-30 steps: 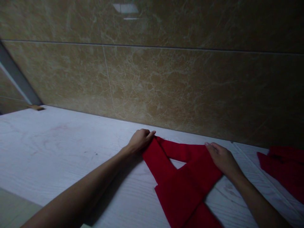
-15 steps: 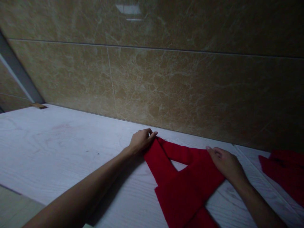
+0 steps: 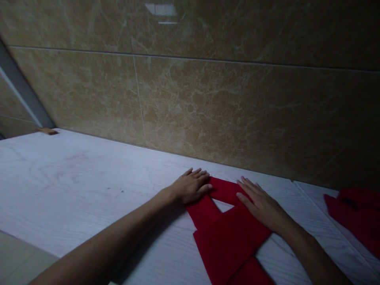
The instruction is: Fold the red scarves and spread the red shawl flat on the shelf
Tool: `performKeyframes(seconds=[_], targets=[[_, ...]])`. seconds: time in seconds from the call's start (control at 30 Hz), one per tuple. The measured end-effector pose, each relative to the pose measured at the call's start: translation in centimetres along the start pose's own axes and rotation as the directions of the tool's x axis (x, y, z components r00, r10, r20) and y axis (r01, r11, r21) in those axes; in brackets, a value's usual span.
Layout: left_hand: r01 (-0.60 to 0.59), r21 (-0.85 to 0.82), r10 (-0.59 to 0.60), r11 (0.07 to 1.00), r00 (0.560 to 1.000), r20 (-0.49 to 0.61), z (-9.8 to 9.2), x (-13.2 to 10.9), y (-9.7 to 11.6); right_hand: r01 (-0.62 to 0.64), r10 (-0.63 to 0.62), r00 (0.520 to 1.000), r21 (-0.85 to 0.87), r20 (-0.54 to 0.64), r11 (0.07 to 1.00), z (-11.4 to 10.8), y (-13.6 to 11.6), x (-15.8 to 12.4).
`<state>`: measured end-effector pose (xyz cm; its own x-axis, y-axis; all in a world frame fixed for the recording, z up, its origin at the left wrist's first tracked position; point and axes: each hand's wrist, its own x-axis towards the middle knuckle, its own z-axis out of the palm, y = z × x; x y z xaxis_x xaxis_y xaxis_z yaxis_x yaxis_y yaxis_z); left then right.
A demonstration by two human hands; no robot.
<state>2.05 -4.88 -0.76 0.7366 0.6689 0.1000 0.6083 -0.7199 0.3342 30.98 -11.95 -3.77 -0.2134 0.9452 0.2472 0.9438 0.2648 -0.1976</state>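
A folded red cloth [image 3: 228, 237] lies on the white wood-grain table [image 3: 89, 186], with a small triangular gap near its top. My left hand [image 3: 191, 185] lies flat on the cloth's upper left corner, fingers stretched out. On the upper right part of the cloth rests my right hand [image 3: 261, 204], also flat with fingers spread. Both palms press down on the fabric, and the fingertips of the two hands are a short gap apart.
A second pile of red cloth [image 3: 356, 217] lies at the right edge of the table. A brown marbled tile wall [image 3: 208, 107] rises right behind the table. A small wooden block [image 3: 47, 131] sits at the far left by the wall.
Both hands have let go of their pinch on the cloth's corners and now lie flat. They moved toward each other, and the cloth's top is folded narrower.
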Motion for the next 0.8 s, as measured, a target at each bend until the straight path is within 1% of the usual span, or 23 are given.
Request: performKeyframes(seconds=[0.1, 0.2, 0.27, 0.33, 0.4, 0.5, 0.53, 0.6, 0.7, 0.73, 0.8], targets=[[-0.003, 0.002, 0.003, 1.000, 0.999, 0.033, 0.1, 0.2, -0.4, -0.036, 0.037, 0.997, -0.024, 0.065, 0.999, 0.3, 0.3, 0.0], [0.010, 0.022, -0.011, 1.000, 0.998, 0.064, 0.0, 0.2, -0.5, -0.053, 0.056, 0.995, -0.033, 0.086, 0.998, 0.3, 0.4, 0.1], [0.022, 0.038, -0.024, 0.999, 0.999, 0.048, -0.1, 0.1, -0.5, -0.050, 0.052, 0.997, -0.048, 0.058, 0.998, 0.0, 0.2, 0.2], [0.031, 0.059, -0.031, 0.998, 1.000, 0.001, -0.2, -0.1, -0.5, -0.047, 0.047, 0.999, -0.072, 0.002, 0.996, -0.5, -0.4, 0.2], [0.036, 0.076, -0.034, 0.996, 0.999, -0.037, -0.1, -0.3, -0.8, -0.057, 0.056, 0.998, -0.080, -0.005, 0.995, -1.1, -1.2, 0.0], [0.031, 0.091, -0.029, 0.995, 0.999, -0.018, 0.5, -0.3, -1.8, -0.106, 0.109, 0.985, -0.029, 0.136, 0.994, -2.1, -2.2, -0.2], [0.028, 0.097, -0.026, 0.995, 0.999, -0.018, 0.8, -0.1, -2.2, -0.121, 0.121, 0.984, -0.012, 0.133, 0.993, -2.4, -2.4, -0.3], [0.039, 0.103, -0.032, 0.994, 0.997, -0.066, 1.4, 0.2, -3.1, -0.164, 0.161, 0.977, 0.014, 0.143, 0.986, -3.0, -2.5, -0.5], [0.062, 0.100, -0.059, 0.993, 0.998, -0.032, 2.3, 0.5, -4.4, -0.219, 0.208, 0.960, 0.038, 0.189, 0.975, -3.6, -2.5, -0.9], [0.065, 0.100, -0.062, 0.993, 0.998, -0.033, 2.5, 0.5, -4.8, -0.222, 0.209, 0.961, 0.050, 0.181, 0.974, -3.7, -2.5, -1.0], [0.058, 0.097, -0.050, 0.994, 0.996, -0.079, 2.9, 0.6, -5.2, -0.210, 0.197, 0.970, 0.076, 0.144, 0.975, -3.7, -2.4, -1.2]])
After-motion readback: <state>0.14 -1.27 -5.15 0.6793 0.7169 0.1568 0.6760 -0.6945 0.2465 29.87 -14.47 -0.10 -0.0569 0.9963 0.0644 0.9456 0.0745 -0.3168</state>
